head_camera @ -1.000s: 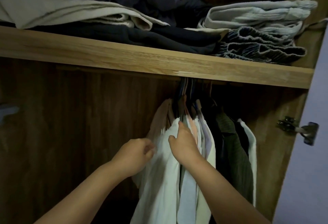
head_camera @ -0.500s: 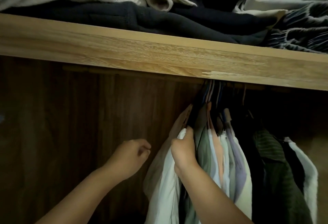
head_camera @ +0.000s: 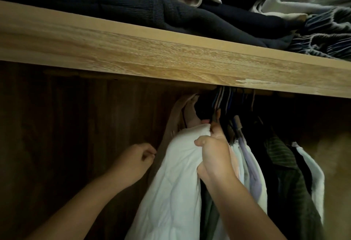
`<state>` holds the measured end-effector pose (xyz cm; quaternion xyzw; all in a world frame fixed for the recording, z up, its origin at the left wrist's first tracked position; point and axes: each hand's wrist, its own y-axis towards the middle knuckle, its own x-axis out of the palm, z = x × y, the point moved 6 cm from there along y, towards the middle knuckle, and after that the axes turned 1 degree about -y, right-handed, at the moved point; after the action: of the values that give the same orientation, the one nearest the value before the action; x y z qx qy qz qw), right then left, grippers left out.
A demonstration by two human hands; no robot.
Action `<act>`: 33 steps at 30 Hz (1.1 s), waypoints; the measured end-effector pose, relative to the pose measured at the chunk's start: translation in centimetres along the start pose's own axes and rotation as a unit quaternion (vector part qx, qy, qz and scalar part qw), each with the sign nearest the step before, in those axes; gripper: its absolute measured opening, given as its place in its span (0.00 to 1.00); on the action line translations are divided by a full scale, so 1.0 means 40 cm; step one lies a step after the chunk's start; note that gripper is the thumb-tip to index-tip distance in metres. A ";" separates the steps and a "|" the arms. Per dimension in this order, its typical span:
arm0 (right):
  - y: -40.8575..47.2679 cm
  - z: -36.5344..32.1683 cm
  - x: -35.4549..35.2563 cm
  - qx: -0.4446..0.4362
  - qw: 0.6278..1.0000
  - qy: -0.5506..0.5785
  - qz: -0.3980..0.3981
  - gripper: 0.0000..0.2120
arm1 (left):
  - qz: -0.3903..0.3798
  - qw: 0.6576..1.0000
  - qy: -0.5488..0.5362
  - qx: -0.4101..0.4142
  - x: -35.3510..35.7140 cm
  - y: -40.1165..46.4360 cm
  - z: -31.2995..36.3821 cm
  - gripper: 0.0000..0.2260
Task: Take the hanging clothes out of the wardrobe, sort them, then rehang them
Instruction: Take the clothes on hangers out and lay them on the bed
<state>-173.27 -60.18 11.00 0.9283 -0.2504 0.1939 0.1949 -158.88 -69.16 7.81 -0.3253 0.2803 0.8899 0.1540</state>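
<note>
Two grips at work: right hand (head_camera: 214,156) bunching white garment (head_camera: 171,182) below shelf (head_camera: 171,57), probably to unhook it; left hand (head_camera: 135,161) curled beside, apparently holding nothing.

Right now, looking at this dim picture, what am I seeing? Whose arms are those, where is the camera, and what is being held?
There is no machine here: a person wears a camera on the head, so you look forward and down along their own arms into a wardrobe. The right hand grips the shoulder of a white garment that hangs with other clothes under a wooden shelf. The left hand is beside it with curled fingers; whether it pinches the beige garment at its fingertips is too dark to tell. On the shelf lie folded clothes, dark and pale ones.
</note>
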 end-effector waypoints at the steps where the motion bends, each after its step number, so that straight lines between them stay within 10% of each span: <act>1: -0.007 -0.001 -0.007 0.005 1.000 0.003 -0.003 0.28 | 0.003 1.000 -0.005 0.005 0.000 0.004 0.003 0.07; 25: -0.441 -0.132 -0.344 0.099 0.952 -0.264 -0.116 0.27 | 0.036 0.994 -0.008 0.103 0.165 -0.023 0.153 0.22; 33: -0.715 -0.272 -0.511 0.119 0.944 -0.293 -0.090 0.23 | 0.039 0.974 0.057 0.213 0.190 -0.237 0.326 0.10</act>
<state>-177.00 -24.39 3.31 0.9793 -0.1868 -0.0764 0.0177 -166.62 -53.12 7.19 -0.3239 0.4847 0.7949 0.1684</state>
